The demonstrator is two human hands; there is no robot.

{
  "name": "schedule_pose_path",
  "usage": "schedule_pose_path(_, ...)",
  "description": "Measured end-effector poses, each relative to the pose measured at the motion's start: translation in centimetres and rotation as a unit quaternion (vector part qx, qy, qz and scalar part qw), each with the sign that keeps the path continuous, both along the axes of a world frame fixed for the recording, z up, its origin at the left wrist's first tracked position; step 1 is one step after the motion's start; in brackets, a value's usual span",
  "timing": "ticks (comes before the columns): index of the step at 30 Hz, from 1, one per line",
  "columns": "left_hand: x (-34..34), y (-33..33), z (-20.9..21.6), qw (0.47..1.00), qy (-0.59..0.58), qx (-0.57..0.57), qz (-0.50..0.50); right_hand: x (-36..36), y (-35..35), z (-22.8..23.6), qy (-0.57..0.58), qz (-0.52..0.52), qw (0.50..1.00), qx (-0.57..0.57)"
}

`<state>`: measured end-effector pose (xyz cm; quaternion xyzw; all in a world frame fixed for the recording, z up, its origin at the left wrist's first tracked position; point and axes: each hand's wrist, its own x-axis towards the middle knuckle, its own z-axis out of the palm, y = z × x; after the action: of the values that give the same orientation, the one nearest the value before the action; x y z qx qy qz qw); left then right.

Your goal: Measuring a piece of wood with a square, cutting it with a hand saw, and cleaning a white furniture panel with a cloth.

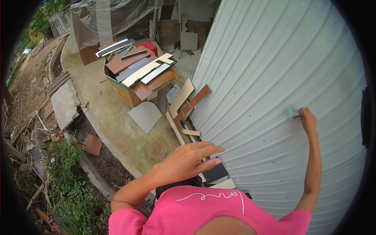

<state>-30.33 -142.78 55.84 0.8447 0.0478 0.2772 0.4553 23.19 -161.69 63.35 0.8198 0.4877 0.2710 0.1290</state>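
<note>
My right hand (pixel 309 120) is stretched far out to the right, its fingers closed around a crumpled pale blue cloth (pixel 293 111). The cloth lies against a white corrugated metal wall (pixel 250 74) that fills the right side of the view. In front of my chest hangs my left hand (pixel 186 159), holding nothing, its fingers extended and the thumb apart. Below its fingertips, a dark board (pixel 215 172) and some pale offcuts lie at the foot of the wall.
A cardboard box (pixel 124 94) heaped with board offcuts stands on the concrete ahead. Near it lies a rounded grey panel (pixel 146 116). Boards (pixel 194 102) lean by the wall's base. Plants (pixel 74 184) and a broken slab (pixel 64 103) border the left. Plastic sheeting (pixel 113 19) hangs beyond.
</note>
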Motion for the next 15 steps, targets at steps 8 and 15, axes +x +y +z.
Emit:
schedule_pose_path(8,-1.2,2.0,-0.9,0.990,0.087,-0.090,0.072,-1.6,7.0,15.3,-0.177,0.048,0.920,0.347)
schedule_pose_path(15,1.0,5.2,-2.6,0.989,0.079,-0.096,0.078,3.7,9.0,7.9,-0.138,-0.035,0.963,0.230)
